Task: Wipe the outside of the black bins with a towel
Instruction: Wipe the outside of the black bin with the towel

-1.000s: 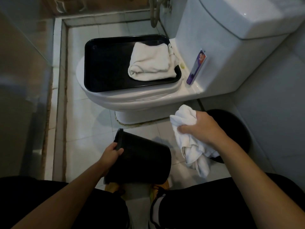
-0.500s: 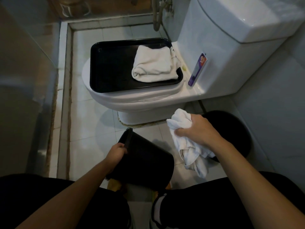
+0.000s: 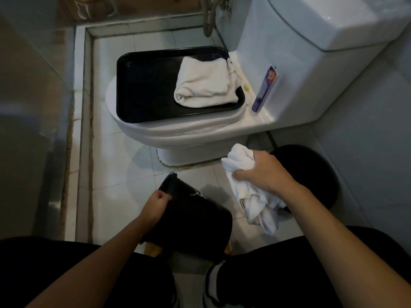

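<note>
Bin (image 3: 191,221): black, tipped on its side above the floor (image 3: 124,174), mouth pointing up and away to the left, base toward the person's legs. It sits directly under and to the right of the left hand (image 3: 155,205). A small white mark shows on its upper wall, just right of that hand.

Left hand: fingers curled over the bin's rim, thumb on the outside, gripping it at the near edge of the mouth.

Towel (image 3: 249,187): white, bunched. The upper wad projects above and to the left of the right hand (image 3: 260,172); the rest hangs loose below the hand. It is near the bin's right side, apart from it, not touching.

Right hand: clenched around the towel, knuckles up, thumb pressed into the cloth on the left side.

Second bin (image 3: 311,174): black, round, standing on the floor just behind and to the right of the right hand, partly hidden by the forearm and the towel.

Toilet (image 3: 184,132): white, lid down, beyond both hands.

Tray (image 3: 144,85): black, lying on the toilet lid, well beyond the left hand.

Folded towel (image 3: 204,83): white, on the tray's right half, hanging slightly over its far right edge.

Tube (image 3: 264,90): purple, leaning against the tank, beyond the right hand.
</note>
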Demonstrator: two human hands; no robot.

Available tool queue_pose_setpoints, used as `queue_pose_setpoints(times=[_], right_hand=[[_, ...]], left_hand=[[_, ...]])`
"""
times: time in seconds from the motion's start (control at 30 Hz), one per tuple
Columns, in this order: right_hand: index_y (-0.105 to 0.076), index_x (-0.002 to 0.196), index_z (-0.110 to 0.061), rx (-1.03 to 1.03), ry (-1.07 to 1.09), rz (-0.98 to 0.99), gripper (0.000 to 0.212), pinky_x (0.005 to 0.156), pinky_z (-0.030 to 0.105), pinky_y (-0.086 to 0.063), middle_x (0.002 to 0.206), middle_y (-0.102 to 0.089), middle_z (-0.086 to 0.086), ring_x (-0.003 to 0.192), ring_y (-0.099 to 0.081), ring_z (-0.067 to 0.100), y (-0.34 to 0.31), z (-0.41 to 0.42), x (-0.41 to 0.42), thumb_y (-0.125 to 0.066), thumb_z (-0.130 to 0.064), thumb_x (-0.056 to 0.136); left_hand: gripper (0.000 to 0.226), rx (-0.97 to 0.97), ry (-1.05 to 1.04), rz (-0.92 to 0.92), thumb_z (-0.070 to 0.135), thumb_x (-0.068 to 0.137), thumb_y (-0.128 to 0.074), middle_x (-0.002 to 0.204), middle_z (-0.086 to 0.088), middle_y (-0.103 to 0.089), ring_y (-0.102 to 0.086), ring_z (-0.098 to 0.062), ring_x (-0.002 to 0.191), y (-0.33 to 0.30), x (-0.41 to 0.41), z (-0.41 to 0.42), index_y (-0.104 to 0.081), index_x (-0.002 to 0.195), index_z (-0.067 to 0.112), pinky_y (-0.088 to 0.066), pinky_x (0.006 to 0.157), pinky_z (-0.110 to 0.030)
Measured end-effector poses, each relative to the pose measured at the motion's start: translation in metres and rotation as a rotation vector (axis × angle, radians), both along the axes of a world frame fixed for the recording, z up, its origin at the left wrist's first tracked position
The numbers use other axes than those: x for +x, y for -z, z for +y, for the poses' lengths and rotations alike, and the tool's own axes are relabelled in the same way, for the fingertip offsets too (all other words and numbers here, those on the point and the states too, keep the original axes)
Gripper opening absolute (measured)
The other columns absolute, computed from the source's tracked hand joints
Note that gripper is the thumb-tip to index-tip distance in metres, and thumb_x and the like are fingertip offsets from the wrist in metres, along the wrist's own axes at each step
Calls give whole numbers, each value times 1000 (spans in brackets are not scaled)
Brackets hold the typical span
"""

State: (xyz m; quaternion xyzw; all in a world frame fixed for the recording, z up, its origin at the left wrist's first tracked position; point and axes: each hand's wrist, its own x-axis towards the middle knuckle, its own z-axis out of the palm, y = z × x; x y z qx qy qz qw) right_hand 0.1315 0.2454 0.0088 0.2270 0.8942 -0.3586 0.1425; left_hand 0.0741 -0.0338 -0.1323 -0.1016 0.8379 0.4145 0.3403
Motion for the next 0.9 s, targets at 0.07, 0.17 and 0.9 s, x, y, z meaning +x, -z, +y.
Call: queue_pose_setpoints(times=[0.07,0.17,0.9], right_hand=[[-63,94,-21,-2,-2,-2,31,71,35,-52,87,-68,-1,81,-65,20,2,0,-1,-78,-36,70],[-63,91,-23,-14,-7,-3,29,69,33,-50,85,-68,-2,80,-65,19,5,1,-1,-77,-36,70],[-54,75,-27,20,-44,-13,24,56,27,-39,77,-64,-7,75,-61,15,5,-3,-3,-77,-35,70]], left_hand=[[28,-35,76,31,45,96,-49,91,-4,-64,-64,-20,81,1,5,0,-54,100,17,-48,64,-32],[24,-30,200,123,38,100,-45,95,-2,-64,-63,-20,87,4,8,-3,-56,106,18,-52,79,-39],[7,-92,272,143,16,94,-57,81,-4,-65,-64,-16,75,-5,-7,-15,-63,93,11,-47,62,-27]])
